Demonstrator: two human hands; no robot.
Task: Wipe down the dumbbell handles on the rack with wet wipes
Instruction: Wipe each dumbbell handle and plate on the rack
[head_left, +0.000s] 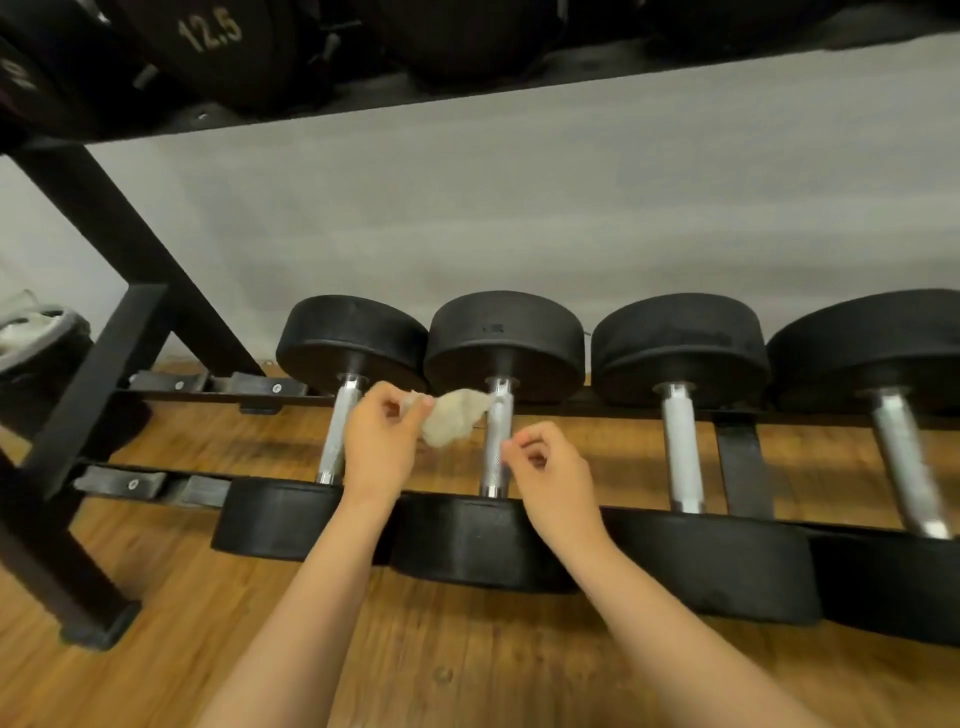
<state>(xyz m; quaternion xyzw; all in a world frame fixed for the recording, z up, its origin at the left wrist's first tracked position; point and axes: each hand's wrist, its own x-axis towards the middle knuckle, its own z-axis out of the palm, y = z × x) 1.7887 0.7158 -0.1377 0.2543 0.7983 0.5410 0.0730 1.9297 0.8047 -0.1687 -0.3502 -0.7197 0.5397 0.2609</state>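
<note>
On the lower tier of the rack (96, 382) four dumbbells lie side by side, handles running front to back, starting a little in from the rack's left end. The left hand (382, 441) hovers between the first handle (340, 431) and the second handle (497, 441). Its fingers (415, 410) and thumb pinch a crumpled, off-white wipe (452, 418) by its left end. The wipe stretches to the right from the fingertips, and its far tip touches the rear part of the second handle, near the back head.

The right hand (550, 473) is just right of the same handle, lower and nearer the front rail. Its fingers are curled, with thumb and forefinger tips close together right beside the metal; I cannot tell whether they pinch the handle or only hover at it. They are apart from the wipe.

The third handle (680, 447) and fourth handle (906, 462) lie toward the right end, well apart from both hands. Heavier dumbbells, one marked 12.5 (208, 31), sit on the upper tier. Wooden floor (208, 649) shows beneath the rack
</note>
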